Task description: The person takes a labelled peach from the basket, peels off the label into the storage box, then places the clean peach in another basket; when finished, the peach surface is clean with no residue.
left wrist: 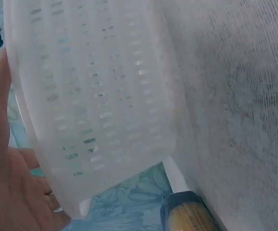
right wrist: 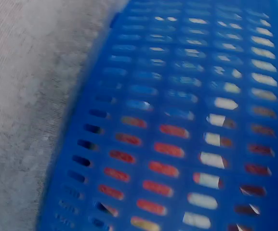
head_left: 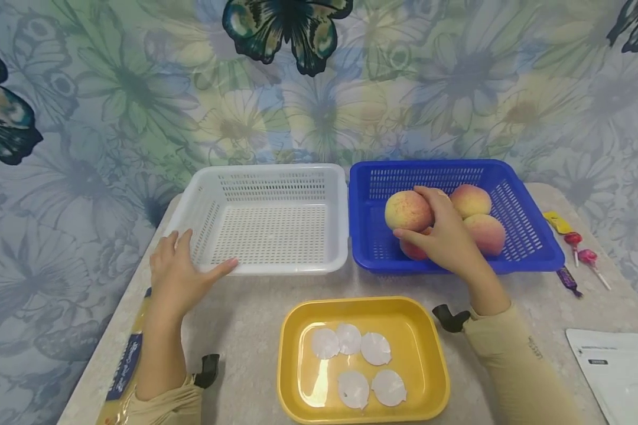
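My right hand holds a yellow-red peach inside the blue basket, thumb on its near side and fingers over its far side. Beneath it lies a redder peach, partly hidden. Two more peaches, one at the back and one nearer, rest to the right of the hand. My left hand is spread at the near left corner of the white basket, which holds nothing. In the right wrist view, reddish fruit shows through slots in the blue basket's wall; the hand is out of sight there.
In front stands a yellow tray with several thin whitish discs. Wrapped candies and lollipops lie right of the blue basket. A white packet is at the near right, a yellow-blue package by my left forearm. A patterned wall rises behind.
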`<state>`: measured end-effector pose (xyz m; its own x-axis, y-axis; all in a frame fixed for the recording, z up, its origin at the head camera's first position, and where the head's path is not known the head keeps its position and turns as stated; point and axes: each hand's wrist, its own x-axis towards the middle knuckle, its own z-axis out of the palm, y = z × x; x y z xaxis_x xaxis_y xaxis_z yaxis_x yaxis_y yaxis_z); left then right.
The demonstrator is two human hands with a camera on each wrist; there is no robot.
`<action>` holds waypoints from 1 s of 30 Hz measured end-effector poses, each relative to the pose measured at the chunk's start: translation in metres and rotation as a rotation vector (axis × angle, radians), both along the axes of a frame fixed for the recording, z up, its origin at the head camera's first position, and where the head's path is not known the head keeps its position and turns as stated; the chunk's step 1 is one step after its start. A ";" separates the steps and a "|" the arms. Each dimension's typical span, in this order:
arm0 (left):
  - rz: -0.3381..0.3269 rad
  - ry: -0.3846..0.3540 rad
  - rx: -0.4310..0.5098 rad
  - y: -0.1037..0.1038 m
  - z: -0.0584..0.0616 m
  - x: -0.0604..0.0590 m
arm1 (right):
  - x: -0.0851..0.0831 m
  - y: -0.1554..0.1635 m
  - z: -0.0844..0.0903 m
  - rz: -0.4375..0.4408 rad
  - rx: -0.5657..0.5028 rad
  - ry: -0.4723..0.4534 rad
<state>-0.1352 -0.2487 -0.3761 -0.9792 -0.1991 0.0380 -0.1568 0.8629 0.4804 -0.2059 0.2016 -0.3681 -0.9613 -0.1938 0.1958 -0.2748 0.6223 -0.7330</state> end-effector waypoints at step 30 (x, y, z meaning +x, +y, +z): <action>0.036 -0.020 0.044 0.004 -0.010 -0.009 | -0.041 -0.019 -0.021 0.046 0.442 -0.050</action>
<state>-0.1439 -0.2446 -0.3861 -0.9719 -0.2353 0.0089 -0.1974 0.8347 0.5142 -0.2467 0.1831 -0.3886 -0.9558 -0.2916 0.0380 -0.2808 0.8665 -0.4127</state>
